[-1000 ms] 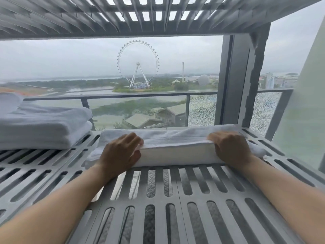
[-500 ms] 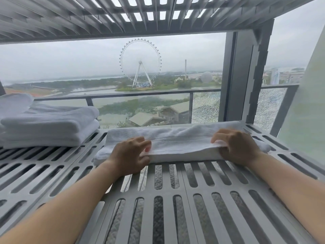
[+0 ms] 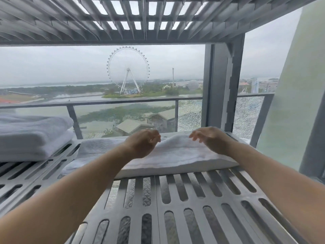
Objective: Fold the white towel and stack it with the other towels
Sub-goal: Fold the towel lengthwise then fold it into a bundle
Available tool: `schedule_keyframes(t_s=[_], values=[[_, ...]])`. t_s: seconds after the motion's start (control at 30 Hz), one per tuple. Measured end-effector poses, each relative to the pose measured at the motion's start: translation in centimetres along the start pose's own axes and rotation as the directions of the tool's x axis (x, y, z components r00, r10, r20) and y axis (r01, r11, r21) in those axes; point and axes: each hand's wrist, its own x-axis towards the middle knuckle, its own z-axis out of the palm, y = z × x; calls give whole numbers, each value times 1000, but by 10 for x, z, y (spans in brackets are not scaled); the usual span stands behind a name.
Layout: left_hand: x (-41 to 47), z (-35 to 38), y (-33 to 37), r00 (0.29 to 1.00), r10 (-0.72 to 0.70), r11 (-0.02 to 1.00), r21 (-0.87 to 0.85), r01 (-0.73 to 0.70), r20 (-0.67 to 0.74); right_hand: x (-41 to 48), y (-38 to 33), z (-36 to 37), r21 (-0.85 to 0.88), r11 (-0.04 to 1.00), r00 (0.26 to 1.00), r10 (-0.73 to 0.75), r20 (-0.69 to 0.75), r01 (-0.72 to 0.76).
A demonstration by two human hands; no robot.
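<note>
The white towel (image 3: 175, 155) lies folded into a long strip across the back of the slatted metal shelf (image 3: 158, 208). My left hand (image 3: 143, 144) hovers just over its middle, fingers loosely curled with no cloth in them. My right hand (image 3: 210, 140) hovers to the right of it, fingers loose and spread, pointing left, also holding nothing. A stack of folded white towels (image 3: 33, 136) sits on the shelf at the far left, apart from the strip.
Another slatted shelf (image 3: 140, 18) hangs close overhead. A grey upright post (image 3: 221, 88) stands at the back right, with a pale wall (image 3: 299, 103) beyond it. Behind the shelf is a glass balcony railing (image 3: 123, 103).
Both hands have let go of the towel's near edge, risen off it and moved inward toward its middle. The towel stays on the shelf.
</note>
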Motion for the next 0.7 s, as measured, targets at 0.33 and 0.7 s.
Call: schedule_keyframes(t_s=[0.33,0.7], values=[[47,39,-2,962,-60,989,-116,94,265,36,53,21,-206,977,970,101,221,-54],[50,58,-25,948,-147,989,29,144,281,61,85,22,-145,989,964,21,265,18]])
